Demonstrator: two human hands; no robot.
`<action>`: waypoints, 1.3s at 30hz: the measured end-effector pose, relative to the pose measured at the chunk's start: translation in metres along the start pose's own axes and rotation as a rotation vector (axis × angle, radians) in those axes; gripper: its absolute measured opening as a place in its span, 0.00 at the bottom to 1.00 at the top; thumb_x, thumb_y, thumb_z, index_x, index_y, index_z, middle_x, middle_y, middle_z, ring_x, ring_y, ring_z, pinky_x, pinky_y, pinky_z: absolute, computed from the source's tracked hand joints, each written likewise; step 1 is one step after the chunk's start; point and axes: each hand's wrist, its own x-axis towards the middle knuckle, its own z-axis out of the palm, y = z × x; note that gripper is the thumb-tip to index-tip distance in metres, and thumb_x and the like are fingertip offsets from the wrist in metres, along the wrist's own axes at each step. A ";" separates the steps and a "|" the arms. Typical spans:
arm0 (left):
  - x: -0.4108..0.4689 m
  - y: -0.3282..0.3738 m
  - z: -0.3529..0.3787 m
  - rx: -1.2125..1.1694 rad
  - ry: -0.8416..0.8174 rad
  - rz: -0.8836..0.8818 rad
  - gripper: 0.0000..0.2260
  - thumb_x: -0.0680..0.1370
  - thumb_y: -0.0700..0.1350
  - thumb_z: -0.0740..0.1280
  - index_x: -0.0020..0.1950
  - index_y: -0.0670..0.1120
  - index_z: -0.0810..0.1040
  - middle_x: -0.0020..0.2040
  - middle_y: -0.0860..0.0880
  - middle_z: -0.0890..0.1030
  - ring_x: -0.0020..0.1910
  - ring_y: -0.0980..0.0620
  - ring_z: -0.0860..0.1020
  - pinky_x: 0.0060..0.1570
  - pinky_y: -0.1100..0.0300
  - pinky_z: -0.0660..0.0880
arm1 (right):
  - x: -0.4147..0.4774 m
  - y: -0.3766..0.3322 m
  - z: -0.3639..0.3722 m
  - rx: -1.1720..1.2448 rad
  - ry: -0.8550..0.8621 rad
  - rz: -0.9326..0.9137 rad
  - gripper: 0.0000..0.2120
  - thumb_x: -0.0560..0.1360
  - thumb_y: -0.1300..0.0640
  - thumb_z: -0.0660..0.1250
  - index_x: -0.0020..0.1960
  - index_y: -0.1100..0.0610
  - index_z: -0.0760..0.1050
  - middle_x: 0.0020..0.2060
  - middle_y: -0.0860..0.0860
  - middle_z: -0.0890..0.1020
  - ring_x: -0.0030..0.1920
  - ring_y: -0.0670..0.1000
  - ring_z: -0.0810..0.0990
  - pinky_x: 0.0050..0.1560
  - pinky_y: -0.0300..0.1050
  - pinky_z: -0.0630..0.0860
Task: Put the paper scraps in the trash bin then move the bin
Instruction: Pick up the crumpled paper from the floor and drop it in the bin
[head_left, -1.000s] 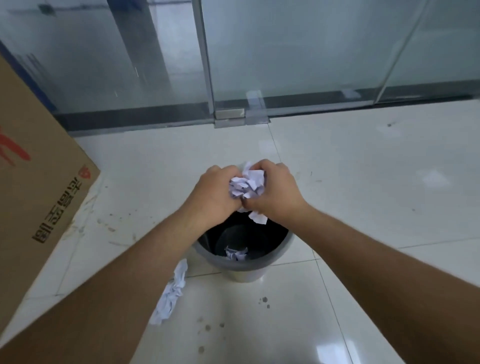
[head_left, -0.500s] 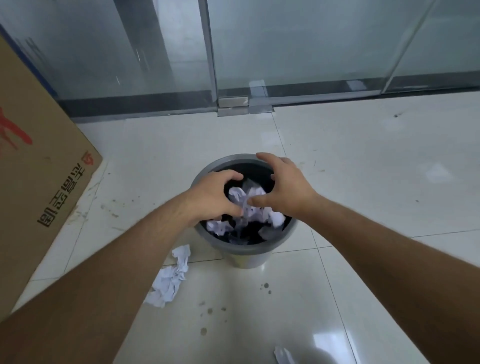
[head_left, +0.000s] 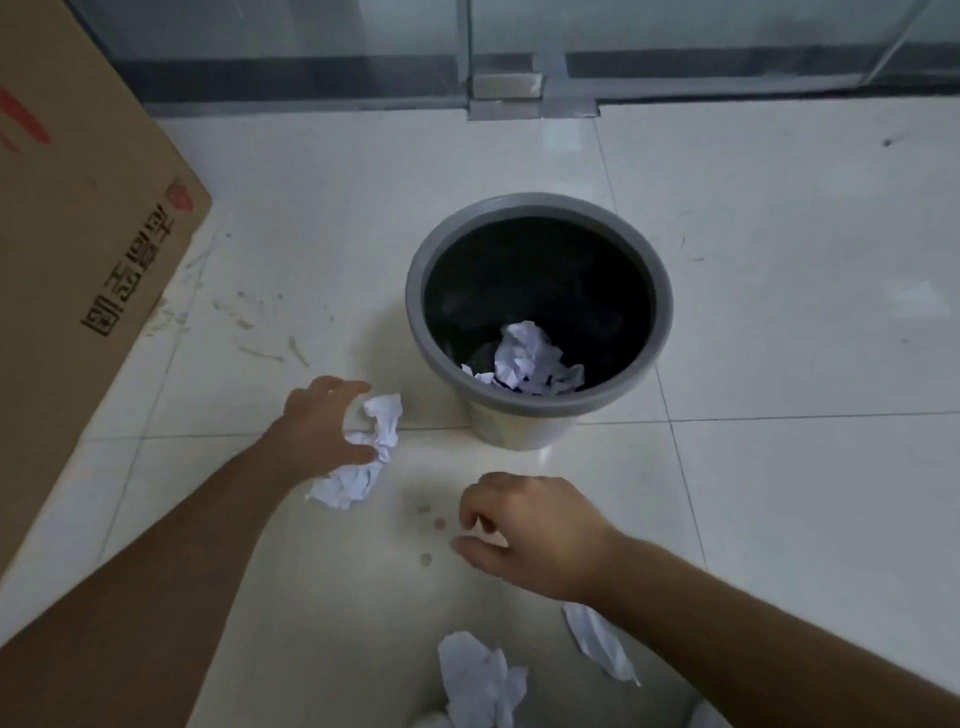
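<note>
A grey round trash bin (head_left: 540, 208) with a black inside stands on the white tile floor, and crumpled white paper (head_left: 524, 358) lies at its bottom. My left hand (head_left: 317, 426) curls over a crumpled paper scrap (head_left: 363, 457) on the floor left of the bin, fingers and thumb closing around it. My right hand (head_left: 530, 530) hovers low over the floor in front of the bin, fingers loosely bent, holding nothing. Two more scraps lie near the bottom edge: one (head_left: 478, 675) in the middle, another (head_left: 597, 644) partly under my right forearm.
A large cardboard box (head_left: 78, 234) stands on the left. Glass panels with a metal frame (head_left: 509, 88) run along the far side. The tile floor (head_left: 779, 312) stretches open to the right of the bin, with some smudges.
Both hands let the paper drop into the bin and came down out of it. The left hand went to the scrap beside the bin; the right moved toward the near floor.
</note>
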 end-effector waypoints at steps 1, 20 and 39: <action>0.003 -0.007 0.019 0.044 -0.051 0.003 0.49 0.61 0.59 0.80 0.78 0.53 0.62 0.79 0.42 0.60 0.76 0.38 0.61 0.73 0.47 0.61 | -0.008 0.015 0.019 0.017 -0.034 0.118 0.18 0.74 0.41 0.64 0.60 0.48 0.73 0.57 0.49 0.76 0.55 0.52 0.77 0.51 0.50 0.77; -0.152 0.055 0.215 0.162 -0.378 0.139 0.51 0.67 0.63 0.74 0.81 0.52 0.48 0.78 0.41 0.56 0.72 0.41 0.63 0.66 0.49 0.70 | -0.086 -0.008 0.207 0.342 -0.112 0.750 0.56 0.61 0.34 0.71 0.77 0.49 0.45 0.75 0.54 0.51 0.72 0.55 0.57 0.67 0.45 0.65; -0.123 0.062 0.087 -0.313 0.243 0.118 0.24 0.66 0.41 0.80 0.58 0.44 0.76 0.54 0.43 0.73 0.43 0.50 0.74 0.38 0.66 0.72 | 0.011 -0.034 0.063 0.549 0.175 0.439 0.19 0.67 0.62 0.71 0.56 0.58 0.72 0.54 0.54 0.73 0.50 0.54 0.77 0.52 0.47 0.75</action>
